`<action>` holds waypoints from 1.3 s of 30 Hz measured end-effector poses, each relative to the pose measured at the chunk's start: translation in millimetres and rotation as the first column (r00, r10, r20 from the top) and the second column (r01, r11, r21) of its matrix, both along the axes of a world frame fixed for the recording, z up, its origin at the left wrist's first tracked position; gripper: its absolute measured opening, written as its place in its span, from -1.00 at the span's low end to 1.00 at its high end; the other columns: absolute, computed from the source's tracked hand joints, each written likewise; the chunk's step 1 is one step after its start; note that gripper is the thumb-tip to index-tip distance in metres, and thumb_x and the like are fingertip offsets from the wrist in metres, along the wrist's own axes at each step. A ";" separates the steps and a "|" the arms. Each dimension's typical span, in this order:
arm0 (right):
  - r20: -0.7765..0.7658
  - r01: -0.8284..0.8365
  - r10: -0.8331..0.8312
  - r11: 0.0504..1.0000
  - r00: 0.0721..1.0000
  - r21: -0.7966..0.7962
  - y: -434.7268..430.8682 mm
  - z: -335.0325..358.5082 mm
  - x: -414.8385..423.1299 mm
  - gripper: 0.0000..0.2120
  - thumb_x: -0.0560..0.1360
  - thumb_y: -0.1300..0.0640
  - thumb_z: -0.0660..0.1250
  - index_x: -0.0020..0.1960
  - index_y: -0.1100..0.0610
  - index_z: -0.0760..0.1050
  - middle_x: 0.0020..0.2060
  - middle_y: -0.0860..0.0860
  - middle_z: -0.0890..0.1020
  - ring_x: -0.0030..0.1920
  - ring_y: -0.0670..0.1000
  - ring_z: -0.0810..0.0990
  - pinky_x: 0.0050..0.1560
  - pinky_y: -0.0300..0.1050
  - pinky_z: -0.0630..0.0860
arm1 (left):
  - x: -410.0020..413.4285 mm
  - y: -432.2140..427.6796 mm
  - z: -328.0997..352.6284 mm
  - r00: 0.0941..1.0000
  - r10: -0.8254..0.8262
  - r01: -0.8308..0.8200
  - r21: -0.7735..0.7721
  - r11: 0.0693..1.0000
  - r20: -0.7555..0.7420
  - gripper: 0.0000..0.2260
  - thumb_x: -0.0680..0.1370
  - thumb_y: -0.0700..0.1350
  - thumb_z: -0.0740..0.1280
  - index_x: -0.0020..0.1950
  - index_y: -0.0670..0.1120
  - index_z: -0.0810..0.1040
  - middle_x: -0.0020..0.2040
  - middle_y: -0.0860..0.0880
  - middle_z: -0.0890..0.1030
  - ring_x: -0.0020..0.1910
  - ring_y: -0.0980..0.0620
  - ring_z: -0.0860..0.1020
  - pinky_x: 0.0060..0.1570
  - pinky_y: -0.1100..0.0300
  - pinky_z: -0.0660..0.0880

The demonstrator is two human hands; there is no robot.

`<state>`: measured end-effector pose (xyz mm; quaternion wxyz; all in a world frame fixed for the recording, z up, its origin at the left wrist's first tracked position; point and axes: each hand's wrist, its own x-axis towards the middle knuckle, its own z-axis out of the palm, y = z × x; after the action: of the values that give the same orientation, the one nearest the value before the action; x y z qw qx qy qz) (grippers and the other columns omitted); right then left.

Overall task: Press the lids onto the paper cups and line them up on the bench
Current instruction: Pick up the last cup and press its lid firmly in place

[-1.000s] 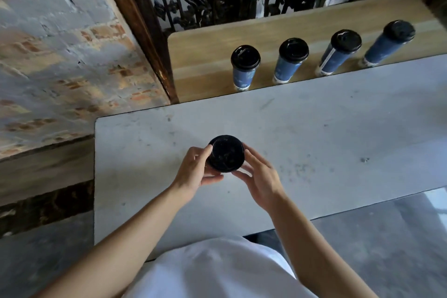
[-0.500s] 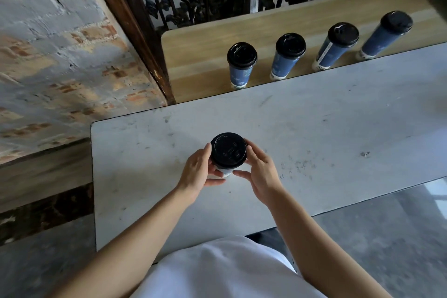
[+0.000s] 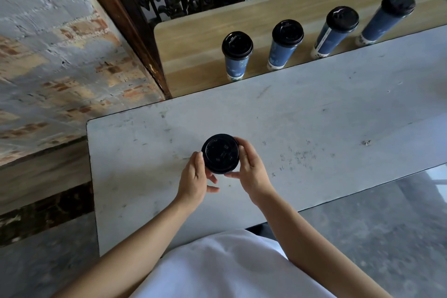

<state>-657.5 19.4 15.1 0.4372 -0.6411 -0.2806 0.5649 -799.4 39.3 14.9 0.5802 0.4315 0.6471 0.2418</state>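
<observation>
Gripping is being done by both hands: the lid [image 3: 220,153] is being pinched at its rim from opposite sides. The left hand [image 3: 194,176] is being set with its thumb against the left edge and its fingers curling beneath, and the right hand [image 3: 251,172] is being wrapped over the right edge.

Head view: the lid is being held over the near part of the table [image 3: 314,116], close to the body. The cup beneath is being hidden by it, so seating cannot be judged. Four capped cups are standing in a row [image 3: 285,48] on the bench [image 3: 193,55] beyond the table's far edge, well apart from the hands.

For a sound seal, pressure is best being spread evenly round the rim, with the cup being kept upright and its wall not being squeezed. The bare stretch left of the leftmost cup [image 3: 237,55] is probably being left for it.
</observation>
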 end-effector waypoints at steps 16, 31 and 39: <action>-0.483 0.099 -0.204 0.967 0.851 -0.235 -7.3 0.2 -2.3 -0.69 0.68 -0.06 0.19 0.19 0.05 0.64 0.16 0.00 0.70 0.29 0.07 0.60 0.19 0.23 0.62 | -21.9 0.4 20.3 0.993 -0.030 0.027 0.027 0.999 0.114 -0.80 0.69 -0.08 0.18 0.25 0.04 0.54 0.15 -0.10 0.61 -0.07 -0.09 0.67 -0.17 -0.01 0.68; -0.620 0.080 -0.252 0.953 0.743 -0.291 -19.3 1.9 -2.2 -0.67 0.64 -0.08 0.25 0.19 0.10 0.64 0.18 0.11 0.67 0.26 0.15 0.60 0.24 0.28 0.57 | -26.8 -6.6 30.0 0.998 -0.042 0.035 0.146 0.989 0.046 -0.76 0.47 0.07 0.30 0.06 -0.01 0.53 0.11 -0.03 0.56 -0.34 0.20 0.57 -0.37 0.07 0.62; -0.614 0.061 -0.228 0.958 0.756 -0.281 -25.2 -3.6 5.0 -0.69 0.67 -0.04 0.22 0.23 0.11 0.61 0.26 0.15 0.65 0.28 0.16 0.60 0.07 0.16 0.68 | -17.6 -9.9 31.8 0.997 -0.060 0.054 0.152 0.987 0.038 -0.78 0.48 0.11 0.31 0.00 0.00 0.50 0.09 -0.05 0.54 -0.32 0.19 0.56 -0.35 0.03 0.65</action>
<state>-652.5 -5.8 11.5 0.4669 -0.4787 0.0077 0.7435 -817.0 29.4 46.8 0.5662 0.4872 0.6019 0.2825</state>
